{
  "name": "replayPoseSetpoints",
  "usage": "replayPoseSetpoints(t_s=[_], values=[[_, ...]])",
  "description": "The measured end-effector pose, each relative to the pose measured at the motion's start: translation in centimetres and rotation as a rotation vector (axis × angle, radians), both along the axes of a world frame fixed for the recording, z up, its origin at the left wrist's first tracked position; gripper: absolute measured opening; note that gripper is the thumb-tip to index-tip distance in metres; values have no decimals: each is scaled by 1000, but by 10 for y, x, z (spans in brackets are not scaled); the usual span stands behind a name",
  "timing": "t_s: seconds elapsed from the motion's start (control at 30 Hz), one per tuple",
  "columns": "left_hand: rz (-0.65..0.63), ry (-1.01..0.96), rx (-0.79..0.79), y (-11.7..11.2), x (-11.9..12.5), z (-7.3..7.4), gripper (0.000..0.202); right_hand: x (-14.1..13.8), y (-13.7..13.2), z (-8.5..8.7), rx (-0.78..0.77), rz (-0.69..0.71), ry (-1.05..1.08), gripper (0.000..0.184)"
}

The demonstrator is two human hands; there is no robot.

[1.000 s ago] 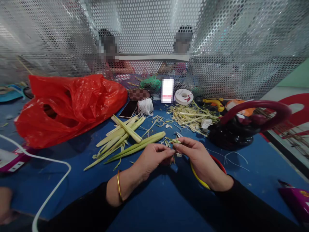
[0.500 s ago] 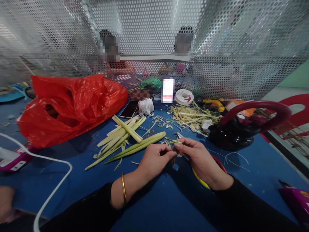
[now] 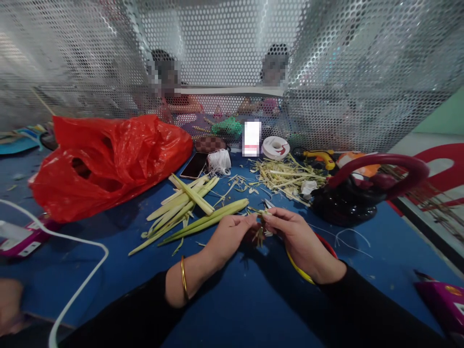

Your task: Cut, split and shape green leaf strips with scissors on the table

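Observation:
My left hand (image 3: 228, 237), with a gold bangle on the wrist, is closed, thumb and forefinger pinched at a small bundle of plant strips (image 3: 259, 234). My right hand (image 3: 297, 237) pinches the same bundle from the other side. Short greenish-brown ends hang below the fingertips; much of the bundle is hidden by the fingers. Under my right hand lies a tool with red and yellow handles (image 3: 299, 268) and a metal tip, probably pliers. Left of the hands, long pale-green leaves (image 3: 206, 220) lie in a loose, crossed pile.
A red plastic bag (image 3: 108, 169) sits at the left, near a phone (image 3: 194, 165) and white thread (image 3: 219, 162). Behind are a ribbon spool (image 3: 275, 147) and plant scraps (image 3: 286, 176). A black pot with a dark-red handle (image 3: 344, 205) stands right. A white cable (image 3: 83, 285) crosses the left side.
My left fingertips have shifted slightly up and away from the bundle's lower end, so more hanging strips show. My right hand stays nearly in place. The view has shifted slightly.

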State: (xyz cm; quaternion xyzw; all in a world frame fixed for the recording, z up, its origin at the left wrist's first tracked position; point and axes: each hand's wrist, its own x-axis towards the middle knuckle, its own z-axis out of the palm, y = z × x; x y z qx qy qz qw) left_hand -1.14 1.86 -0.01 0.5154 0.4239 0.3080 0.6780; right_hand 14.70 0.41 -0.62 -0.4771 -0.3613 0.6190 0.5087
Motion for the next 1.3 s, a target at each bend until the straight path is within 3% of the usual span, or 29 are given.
replayPoseSetpoints(t_s=[0.2,0.33,0.43,0.53,1.07,1.13,1.3], values=[[30,21,-41,0,-1,-2,15,-4,-4,0,-27,66,-4,22],[159,-74,-101,2,-1,-1,14,-5,-3,0,-9,11,-77,31],[230,-143,-117,5,-3,0,13,-7,-5,1,-36,70,-139,32],[220,-175,-131,7,-4,-1,13,-12,-9,2,-17,163,-159,28],[192,-231,-122,12,-7,-7,17,-12,-10,5,23,222,-166,22],[198,-238,-138,12,-7,-5,16,-9,-8,6,48,197,-180,24],[162,-180,-154,10,-6,-2,16,-1,-1,10,125,-22,-211,30]])
